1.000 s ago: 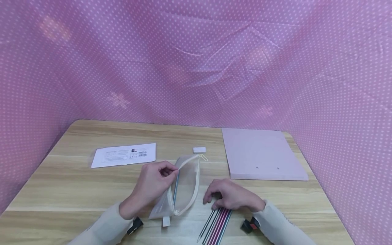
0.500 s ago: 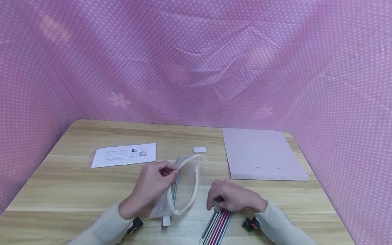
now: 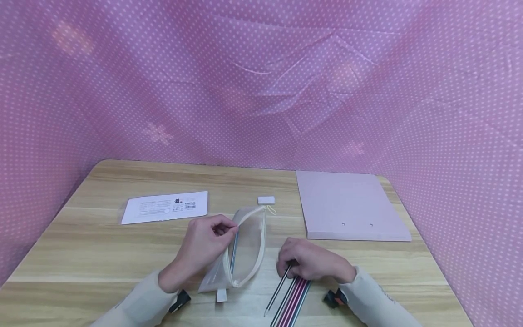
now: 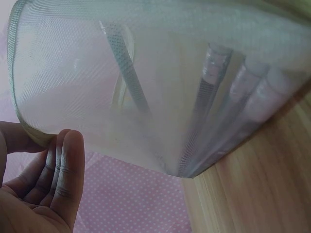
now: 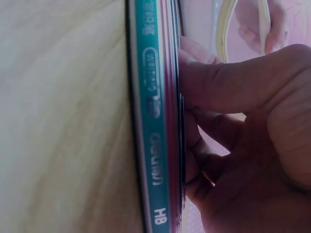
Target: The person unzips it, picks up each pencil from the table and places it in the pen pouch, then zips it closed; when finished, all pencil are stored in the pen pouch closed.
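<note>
My left hand (image 3: 202,245) pinches the left edge of the opening of a translucent mesh pencil case (image 3: 216,274). The unzipped case gapes; in the left wrist view a pencil (image 4: 127,65) leans inside and several more lie behind the mesh. My right hand (image 3: 310,260) pinches one dark pencil (image 3: 278,290) between thumb and fingers, its lower end angled away from the others. Beside it, a row of green, red and dark pencils (image 3: 293,302) lies under that hand. The right wrist view shows "HB" on the nearest green pencil (image 5: 150,121).
A white eraser (image 3: 266,200) lies just beyond the case's far end. At the back left is a white printed package (image 3: 165,207). A pale pink folder (image 3: 347,204) occupies the back right of the wooden table (image 3: 102,263). Pink dotted cloth (image 3: 261,91) surrounds the table.
My right hand shifts slightly right, then separates one dark pencil from the left side of the row and takes hold of it. My left hand and the case stay put.
</note>
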Action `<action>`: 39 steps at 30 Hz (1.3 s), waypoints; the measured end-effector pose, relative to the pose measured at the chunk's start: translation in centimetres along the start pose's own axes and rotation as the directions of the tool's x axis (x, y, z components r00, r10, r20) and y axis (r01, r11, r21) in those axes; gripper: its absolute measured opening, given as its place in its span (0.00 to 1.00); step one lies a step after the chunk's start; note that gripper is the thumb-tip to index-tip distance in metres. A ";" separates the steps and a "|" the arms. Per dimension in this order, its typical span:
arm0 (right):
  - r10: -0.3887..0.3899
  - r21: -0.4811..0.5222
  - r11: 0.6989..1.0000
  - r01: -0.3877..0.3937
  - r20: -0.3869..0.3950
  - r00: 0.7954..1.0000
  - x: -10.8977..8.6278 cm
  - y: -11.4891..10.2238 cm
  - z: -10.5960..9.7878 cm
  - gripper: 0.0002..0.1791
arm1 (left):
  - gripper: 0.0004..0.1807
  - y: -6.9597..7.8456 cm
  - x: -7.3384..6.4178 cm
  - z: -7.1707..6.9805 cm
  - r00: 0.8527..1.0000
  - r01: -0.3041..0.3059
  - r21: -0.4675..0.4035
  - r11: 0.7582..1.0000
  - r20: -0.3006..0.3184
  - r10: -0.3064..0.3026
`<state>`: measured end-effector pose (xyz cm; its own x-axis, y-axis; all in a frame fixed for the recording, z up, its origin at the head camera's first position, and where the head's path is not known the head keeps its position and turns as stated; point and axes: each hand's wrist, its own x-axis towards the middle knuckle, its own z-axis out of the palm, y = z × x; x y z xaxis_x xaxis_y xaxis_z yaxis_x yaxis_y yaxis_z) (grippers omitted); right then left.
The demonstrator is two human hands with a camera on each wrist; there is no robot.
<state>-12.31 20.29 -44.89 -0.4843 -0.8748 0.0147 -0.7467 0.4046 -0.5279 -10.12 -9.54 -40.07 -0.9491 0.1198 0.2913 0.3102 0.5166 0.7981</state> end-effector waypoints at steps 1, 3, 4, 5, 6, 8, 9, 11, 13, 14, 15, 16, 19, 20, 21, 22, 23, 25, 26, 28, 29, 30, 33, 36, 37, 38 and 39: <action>0.007 0.003 1.000 -0.007 0.002 1.000 0.0 0.0 0.0 0.13 | 0.02 0.0 0.0 0.0 1.000 0.002 0.003 1.000 0.000 -0.002; 0.033 0.018 0.999 -0.033 0.005 0.999 0.0 -0.1 0.0 0.12 | 0.02 0.0 0.0 0.0 1.000 0.008 0.007 1.000 0.001 -0.009; 0.047 0.029 0.998 -0.047 0.006 0.999 0.0 -0.1 0.0 0.12 | 0.02 0.0 0.0 0.0 1.000 0.013 0.011 1.000 0.003 -0.013; 0.059 0.042 0.997 -0.059 0.008 0.998 0.0 -0.1 0.0 0.11 | 0.02 0.0 0.0 0.0 1.000 0.015 0.013 1.000 0.004 -0.015; 0.068 0.055 0.996 -0.068 0.008 0.998 0.0 -0.2 0.0 0.10 | 0.02 0.0 0.0 0.0 1.000 0.017 0.015 1.000 0.004 -0.017; 0.079 0.086 0.993 -0.079 0.007 0.997 0.0 -0.2 -0.1 0.09 | 0.02 0.0 0.0 0.0 1.000 0.021 0.019 1.000 0.005 -0.021; 0.079 0.098 0.992 -0.079 0.005 0.997 0.0 -0.3 -0.1 0.08 | 0.02 0.0 0.0 0.0 1.000 0.020 0.017 1.000 0.006 -0.020; 0.081 0.114 0.990 -0.081 0.001 0.997 -0.1 -0.4 -0.2 0.08 | 0.02 0.0 0.0 0.0 1.000 0.016 0.012 1.000 0.005 -0.016; 0.090 0.120 0.989 -0.089 -0.004 0.996 -0.1 -0.6 -0.3 0.08 | 0.03 -0.1 0.0 -0.1 1.000 0.013 0.006 1.000 0.005 -0.013; 0.097 0.128 0.987 -0.095 -0.005 0.995 -0.2 -0.7 -0.4 0.08 | 0.03 -0.1 0.0 -0.1 1.000 0.011 0.003 1.000 0.006 -0.011; 0.102 0.136 0.986 -0.101 -0.003 0.995 -0.2 -0.7 -0.4 0.08 | 0.03 -0.1 0.0 -0.1 1.000 0.007 0.000 1.000 0.005 -0.007; 0.108 0.150 0.983 -0.106 0.000 0.994 -0.3 -0.8 -0.5 0.08 | 0.02 -0.1 0.0 -0.1 1.000 0.006 -0.001 1.000 0.005 -0.006; 0.104 0.231 0.967 -0.103 0.005 0.995 -0.5 -1.0 -0.8 0.09 | 0.02 -0.2 0.1 -0.1 1.000 0.005 -0.003 1.000 0.007 -0.005; 0.101 0.277 0.956 -0.097 0.001 0.995 -0.5 -1.1 -0.9 0.09 | 0.02 -0.2 0.1 -0.1 1.000 0.004 -0.004 1.000 0.008 -0.004; 0.096 0.316 0.945 -0.089 -0.007 0.995 -0.6 -1.1 -1.0 0.10 | 0.02 -0.2 0.1 -0.1 1.000 0.005 -0.006 1.000 0.008 -0.005; 0.091 0.357 0.931 -0.077 -0.021 0.996 -0.6 -1.1 -1.2 0.10 | 0.02 -0.2 0.1 -0.1 1.000 0.009 -0.008 1.000 0.010 -0.008; 0.090 0.400 0.914 -0.068 -0.037 0.995 -0.7 -1.2 -1.3 0.11 | 0.02 -0.2 0.1 -0.1 1.000 0.010 -0.010 1.000 0.012 -0.010; 0.109 0.476 0.877 -0.061 -0.073 0.991 -0.7 -1.3 -1.7 0.13 | 0.02 -0.2 0.1 -0.1 1.000 0.015 -0.014 1.000 0.016 -0.014; 0.121 0.504 0.862 -0.057 -0.094 0.988 -0.7 -1.3 -1.8 0.13 | 0.02 -0.2 0.1 -0.1 1.000 0.018 -0.015 1.000 0.017 -0.018; 0.159 0.552 0.832 -0.062 -0.129 0.979 -0.6 -1.4 -2.0 0.15 | 0.02 -0.2 0.1 -0.1 0.999 0.025 -0.015 1.000 0.021 -0.024; 0.184 0.574 0.816 -0.070 -0.143 0.972 -0.5 -1.4 -2.0 0.15 | 0.02 -0.2 0.1 -0.1 0.999 0.027 -0.014 1.000 0.021 -0.027; 0.208 0.591 0.803 -0.077 -0.156 0.966 -0.4 -1.4 -2.1 0.16 | 0.02 -0.2 0.1 -0.1 0.999 0.029 -0.013 0.999 0.022 -0.029; 0.260 0.633 0.768 -0.098 -0.168 0.951 -0.1 -1.5 -2.1 0.17 | 0.02 -0.2 0.2 -0.1 0.999 0.033 -0.013 0.999 0.022 -0.033; 0.286 0.652 0.749 -0.120 -0.154 0.946 0.2 -1.6 -1.9 0.17 | 0.02 -0.1 0.1 -0.1 0.999 0.035 -0.019 0.999 0.021 -0.035; 0.293 0.657 0.743 -0.131 -0.143 0.945 0.3 -1.7 -1.9 0.17 | 0.02 -0.1 0.1 -0.1 0.999 0.034 -0.019 0.999 0.020 -0.034; 0.300 0.658 0.740 -0.142 -0.134 0.945 0.3 -1.7 -1.8 0.17 | 0.02 -0.1 0.1 -0.1 0.999 0.034 -0.018 0.999 0.020 -0.034; 0.312 0.656 0.738 -0.158 -0.124 0.942 0.4 -1.7 -1.8 0.17 | 0.02 -0.1 0.1 -0.1 0.999 0.034 -0.019 0.999 0.019 -0.034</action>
<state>-12.02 19.67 -42.47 -0.7459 -0.6645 -0.0454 -0.1751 0.2614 -0.9492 -10.27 -9.66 -40.10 -0.9599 0.1184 0.2542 0.2787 0.5039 0.8176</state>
